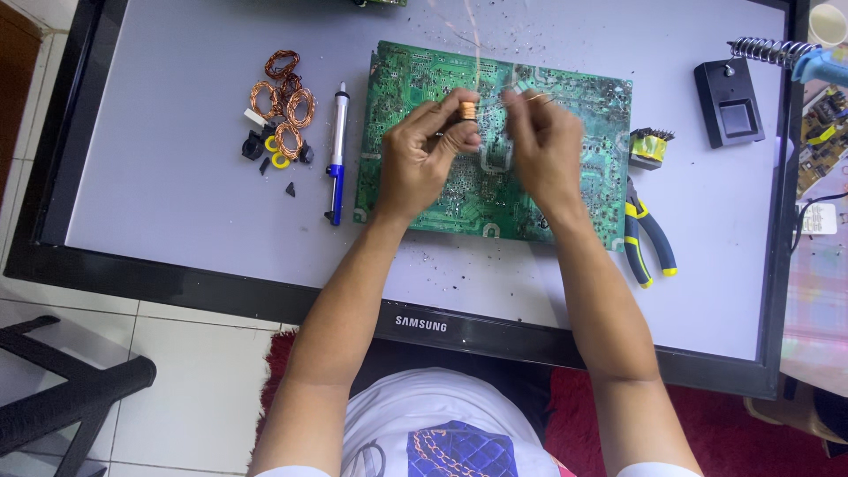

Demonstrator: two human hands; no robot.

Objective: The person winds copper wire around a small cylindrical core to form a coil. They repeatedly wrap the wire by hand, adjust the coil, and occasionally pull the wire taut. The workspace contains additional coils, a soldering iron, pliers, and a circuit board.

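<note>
My left hand (424, 155) pinches a small copper wire coil (468, 110) between thumb and fingers, held above a green circuit board (583, 115). Close beside it, my right hand (543, 146) grips a thin strand of wire that runs from the coil upward out of view. Both hands hover over the middle of the board, which lies solder side up on a flat screen panel (177, 177) with a black frame.
Loose copper coils and small black and yellow parts (281, 106) lie at the left. A blue and white desoldering pump (336, 155) rests beside the board. Yellow-handled pliers (647, 238), a small transformer (647, 147), a black stand (729, 102) and a soldering iron holder (777, 51) sit at the right.
</note>
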